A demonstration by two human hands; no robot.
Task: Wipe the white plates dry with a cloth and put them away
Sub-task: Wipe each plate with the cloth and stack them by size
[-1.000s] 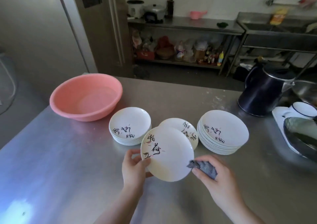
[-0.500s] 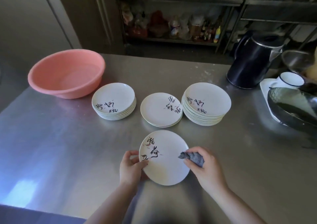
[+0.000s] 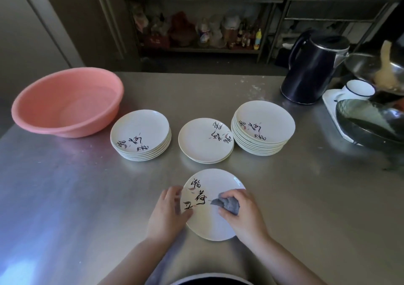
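A white plate [image 3: 213, 221] with black calligraphy is low over the steel table [image 3: 65, 197] near its front edge. My left hand [image 3: 167, 213] grips its left rim, thumb on top. My right hand [image 3: 243, 214] holds a crumpled grey cloth [image 3: 227, 204] against the plate's face, right of the writing. Behind them stand three piles of matching plates: a left stack [image 3: 141, 135], a low middle pile [image 3: 205, 140] and a taller right stack [image 3: 263, 127].
A pink plastic basin [image 3: 65, 101] sits at the back left. At the back right are a dark kettle [image 3: 312, 68], a white mug [image 3: 358, 89] on a white tray, a dark pan [image 3: 371, 123] and a metal bowl [image 3: 376, 66]. Shelves stand beyond the table.
The plate has come down from a tilted, raised hold to lie nearly flat near the table's front edge. The cloth has slid from the plate's right rim inward across its face.
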